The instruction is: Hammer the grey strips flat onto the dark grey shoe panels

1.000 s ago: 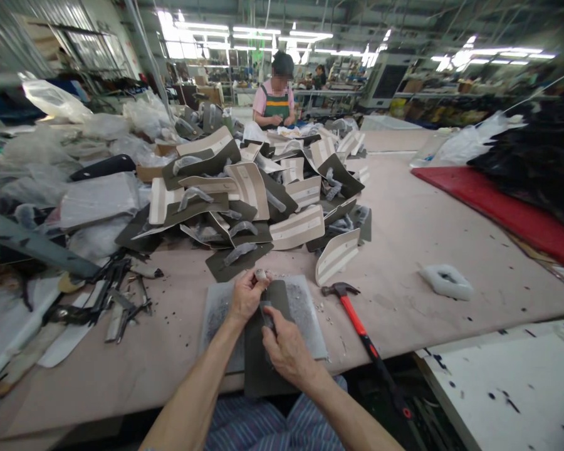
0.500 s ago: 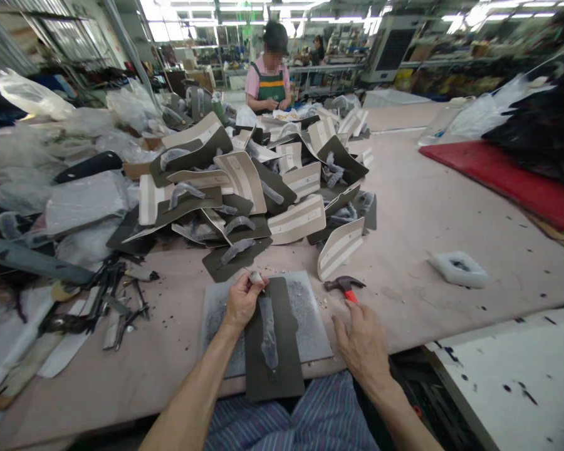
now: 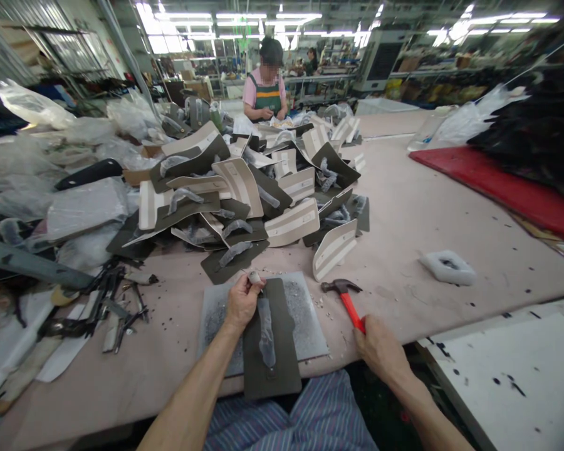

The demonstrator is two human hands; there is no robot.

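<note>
Head view: the right hand (image 3: 380,347) has left the panel (image 3: 283,338) on the board (image 3: 311,319) and grips the hammer (image 3: 350,308) right of the board, so only the left hand (image 3: 241,302) remains over it, pinching a white-ended piece (image 3: 254,276).

We distinguish the left hand (image 3: 242,302) and the right hand (image 3: 380,347), both bare, and two forearms (image 3: 202,376), likewise bare as far as they show. Over the thighs we note a striped garment (image 3: 326,410): bluish-grey cloth, narrow bands alternating with thin purplish lines, loosely creased. Whether we have trousers or an apron here, we cannot tell
</note>
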